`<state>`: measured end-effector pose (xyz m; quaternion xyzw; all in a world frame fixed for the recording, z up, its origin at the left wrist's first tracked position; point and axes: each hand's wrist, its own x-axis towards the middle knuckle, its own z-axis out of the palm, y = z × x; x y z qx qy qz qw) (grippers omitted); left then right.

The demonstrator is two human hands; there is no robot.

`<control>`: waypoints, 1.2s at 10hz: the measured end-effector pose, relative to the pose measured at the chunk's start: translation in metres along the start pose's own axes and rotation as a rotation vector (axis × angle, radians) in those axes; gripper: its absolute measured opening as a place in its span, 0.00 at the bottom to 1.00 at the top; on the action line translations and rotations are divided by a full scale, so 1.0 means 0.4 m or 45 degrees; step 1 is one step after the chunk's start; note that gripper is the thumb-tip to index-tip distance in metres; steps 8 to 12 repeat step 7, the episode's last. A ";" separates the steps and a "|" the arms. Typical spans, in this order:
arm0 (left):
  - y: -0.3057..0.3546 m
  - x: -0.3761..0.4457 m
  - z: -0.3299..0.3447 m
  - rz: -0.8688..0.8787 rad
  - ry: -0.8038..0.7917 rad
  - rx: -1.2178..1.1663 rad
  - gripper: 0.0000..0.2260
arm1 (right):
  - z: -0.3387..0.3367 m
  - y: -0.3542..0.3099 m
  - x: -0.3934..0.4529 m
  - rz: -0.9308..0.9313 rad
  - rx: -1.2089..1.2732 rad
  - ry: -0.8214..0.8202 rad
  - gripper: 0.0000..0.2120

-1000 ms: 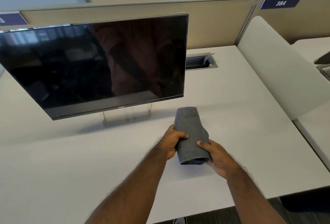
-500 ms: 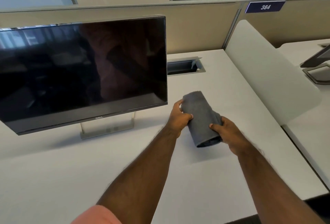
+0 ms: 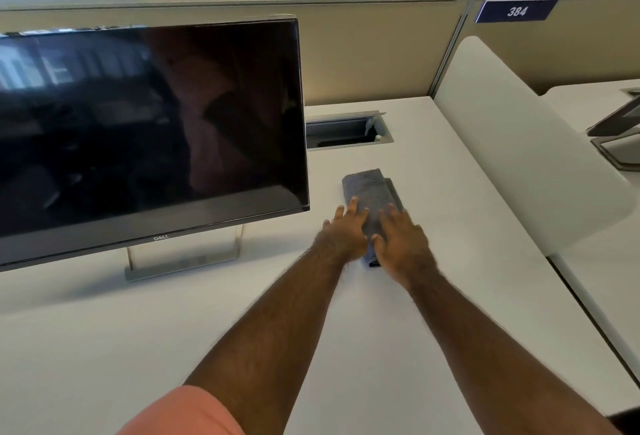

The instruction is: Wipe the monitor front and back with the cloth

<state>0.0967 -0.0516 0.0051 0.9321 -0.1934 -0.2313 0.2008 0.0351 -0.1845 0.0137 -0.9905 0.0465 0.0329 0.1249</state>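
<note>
The folded grey terry cloth (image 3: 371,192) is lying flat on the white desk top (image 3: 433,313), just to the right of the monitor's lower right corner and in front of the cable opening. Both hands are resting on its near half — the left hand (image 3: 343,234) is lying palm-down with its fingers stretched out straight over the cloth's left edge, and the right hand (image 3: 400,240) is lying beside it with its fingers spread forward over the right part. Neither hand is curling around the fabric; they are pressing down on it flat. The far end of the cloth is showing beyond the fingertips, and a small piece of its near end is peeking out between the two wrists.

The wide black flat-screen monitor (image 3: 149,136) is standing upright on its silver rectangular stand (image 3: 183,261) at the left, its dark screen facing the camera and showing dim reflections. Behind the cloth, the metal-framed rectangular cable hatch (image 3: 348,130) is sitting open in the desk. A white rounded divider panel (image 3: 519,143) is rising at the desk's right edge, and a blue plate reading 384 (image 3: 516,11) is hanging on the beige partition wall (image 3: 374,53) behind. A salmon-coloured sleeve (image 3: 187,414) is showing at the bottom edge.
</note>
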 end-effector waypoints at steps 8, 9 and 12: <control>0.210 -0.324 -0.346 0.474 0.737 0.244 0.27 | -0.345 -0.082 0.027 -0.093 -0.054 0.312 0.29; 0.210 -0.324 -0.346 0.474 0.737 0.244 0.27 | -0.345 -0.082 0.027 -0.093 -0.054 0.312 0.29; 0.210 -0.324 -0.346 0.474 0.737 0.244 0.27 | -0.345 -0.082 0.027 -0.093 -0.054 0.312 0.29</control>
